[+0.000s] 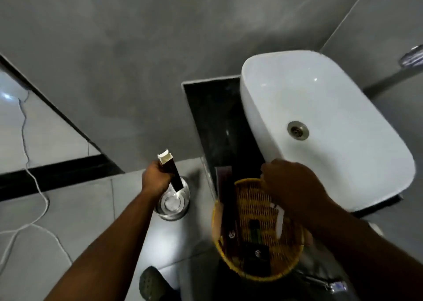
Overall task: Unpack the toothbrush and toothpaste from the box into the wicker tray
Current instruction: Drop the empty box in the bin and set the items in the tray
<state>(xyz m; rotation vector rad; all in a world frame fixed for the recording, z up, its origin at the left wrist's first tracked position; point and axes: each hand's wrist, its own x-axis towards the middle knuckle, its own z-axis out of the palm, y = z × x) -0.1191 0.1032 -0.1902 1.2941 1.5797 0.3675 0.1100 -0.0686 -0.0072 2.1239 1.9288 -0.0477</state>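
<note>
While the left hand (155, 178) grips a slim dark box (171, 172), fingers wrapped round it, white end flap open, the box tilts above a clear glass jar (173, 202) on the floor. Wicker tray (256, 227) sits right of it, dark packets inside. Right hand (289, 181) over the tray's far rim, fingers curled; contents of grasp unclear. White sink (320, 122) just beyond.
</note>
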